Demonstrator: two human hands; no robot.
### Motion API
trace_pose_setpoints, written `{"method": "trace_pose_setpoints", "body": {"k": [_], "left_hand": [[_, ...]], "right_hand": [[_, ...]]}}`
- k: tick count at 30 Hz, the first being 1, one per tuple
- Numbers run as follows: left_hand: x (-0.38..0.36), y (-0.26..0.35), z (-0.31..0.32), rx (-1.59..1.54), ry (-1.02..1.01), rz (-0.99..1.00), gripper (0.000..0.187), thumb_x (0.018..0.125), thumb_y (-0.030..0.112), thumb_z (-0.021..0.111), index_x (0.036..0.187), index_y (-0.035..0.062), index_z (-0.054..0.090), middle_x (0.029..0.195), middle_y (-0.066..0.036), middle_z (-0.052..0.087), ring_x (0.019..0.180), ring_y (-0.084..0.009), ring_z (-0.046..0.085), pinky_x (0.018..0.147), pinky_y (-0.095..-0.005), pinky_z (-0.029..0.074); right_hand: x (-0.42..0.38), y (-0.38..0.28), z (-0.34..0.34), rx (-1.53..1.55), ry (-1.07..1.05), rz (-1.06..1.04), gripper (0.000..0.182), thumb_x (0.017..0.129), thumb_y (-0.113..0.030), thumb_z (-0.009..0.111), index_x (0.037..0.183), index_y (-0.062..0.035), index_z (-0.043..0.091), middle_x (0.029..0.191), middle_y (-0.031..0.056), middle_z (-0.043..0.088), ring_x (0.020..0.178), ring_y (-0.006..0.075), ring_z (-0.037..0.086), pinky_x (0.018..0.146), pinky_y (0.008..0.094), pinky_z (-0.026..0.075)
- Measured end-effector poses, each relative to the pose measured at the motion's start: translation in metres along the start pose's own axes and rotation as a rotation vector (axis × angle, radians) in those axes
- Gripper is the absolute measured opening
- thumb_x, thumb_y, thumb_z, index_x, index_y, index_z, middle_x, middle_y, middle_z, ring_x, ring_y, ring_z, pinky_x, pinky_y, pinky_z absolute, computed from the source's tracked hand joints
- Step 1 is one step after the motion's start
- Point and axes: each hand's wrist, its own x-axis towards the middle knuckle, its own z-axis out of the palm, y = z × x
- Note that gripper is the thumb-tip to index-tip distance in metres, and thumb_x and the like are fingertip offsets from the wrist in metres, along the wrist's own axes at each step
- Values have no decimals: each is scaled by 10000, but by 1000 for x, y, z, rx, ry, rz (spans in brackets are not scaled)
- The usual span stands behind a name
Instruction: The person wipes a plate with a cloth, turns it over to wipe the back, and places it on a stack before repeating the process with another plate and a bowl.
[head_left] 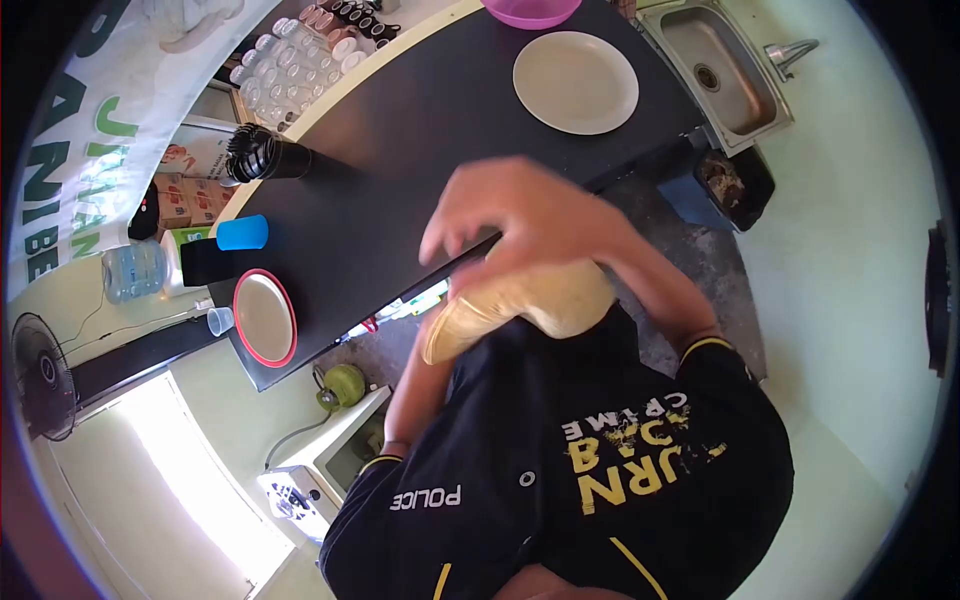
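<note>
A pale yellow, limp piece that looks like folded cloth (575, 300) hangs in front of my chest, just past the counter's near edge. My right hand (515, 215) is above it, blurred by motion, fingers curved and a gap showing between them and the thumb. The heel of this hand overlaps the cloth; whether it touches cannot be told. My left forearm (408, 395) reaches up to the cloth's left end. There the cloth covers most of my left hand (431, 322), and its fingers are hidden.
On the dark counter (400, 150) are a large beige plate (575, 82), a pink bowl (532, 10), a red-rimmed plate (265, 317), a blue cup (243, 232) and a black utensil holder (290, 160). A steel sink (745, 105) is at the right, above a black bin (735, 190).
</note>
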Motion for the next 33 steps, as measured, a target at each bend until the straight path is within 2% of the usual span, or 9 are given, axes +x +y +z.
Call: {"method": "trace_pose_setpoints", "body": {"k": [2, 4, 7, 11, 14, 17, 20, 23, 33], "left_hand": [[4, -11, 0, 37, 25, 21, 584, 1128, 409, 471, 1583, 43, 450, 1540, -198, 557, 1364, -352, 601, 1109, -493, 538], [5, -14, -2, 76, 63, 59, 585, 1127, 409, 473, 1583, 43, 450, 1541, -197, 557, 1364, -351, 601, 1109, -493, 538], [2, -10, -6, 114, 125, 126, 586, 1126, 409, 475, 1583, 43, 450, 1541, -197, 558, 1364, -351, 601, 1109, -493, 538], [-5, -2, -11, 152, 191, 226, 588, 1125, 409, 478, 1583, 43, 450, 1541, -196, 558, 1364, -350, 601, 1109, -493, 538], [-8, 0, -14, 164, 224, 273, 589, 1124, 409, 480, 1584, 43, 449, 1541, -195, 558, 1364, -349, 601, 1109, -493, 538], [-8, 0, -16, 177, 241, 314, 590, 1123, 409, 482, 1584, 43, 449, 1542, -194, 558, 1364, -348, 601, 1109, -492, 538], [-6, -5, -18, 178, 249, 338, 591, 1122, 409, 484, 1584, 43, 449, 1542, -194, 558, 1364, -347, 602, 1109, -492, 538], [-5, -8, -17, 191, 255, 360, 592, 1121, 409, 487, 1584, 42, 449, 1542, -193, 558, 1364, -347, 602, 1109, -492, 538], [-17, -16, -13, 238, 282, 397, 596, 1117, 409, 494, 1585, 42, 448, 1543, -191, 558, 1364, -344, 602, 1110, -491, 538]], "right_hand": [[-22, 31, -22, 66, 427, 212, 266, 883, -268, 849, 1057, -86, 764, 906, 45, 729, 840, 174, 689, 737, 328, 545], [-54, 71, -47, -388, 873, 426, 272, 918, -282, 809, 1095, -89, 738, 935, 86, 702, 840, 205, 671, 760, 360, 548], [-116, 143, -76, -856, 1116, 670, 444, 874, -410, 828, 1172, -102, 712, 941, 90, 674, 870, 268, 664, 783, 416, 530], [-145, 180, -93, -571, 990, 961, 620, 856, -565, 803, 1248, -94, 708, 779, 50, 714, 770, 268, 733, 762, 443, 557], [-141, 179, -98, -635, 875, 1059, 590, 879, -517, 793, 1289, -104, 696, 756, 36, 758, 784, 264, 768, 784, 419, 574], [-144, 196, -104, -530, 869, 1042, 556, 916, -457, 762, 1346, -117, 669, 756, 32, 777, 796, 246, 782, 784, 406, 584], [-144, 202, -103, -519, 916, 964, 466, 969, -358, 737, 1339, -85, 659, 685, 54, 754, 589, 172, 722, 634, 345, 544], [-138, 190, -109, -429, 868, 1034, 485, 966, -335, 702, 1383, -96, 637, 717, 45, 769, 650, 194, 752, 716, 363, 578], [-142, 198, -116, -195, 1011, 819, 433, 986, -222, 648, 1372, -29, 617, 758, 99, 760, 595, 148, 689, 625, 314, 524]]}}
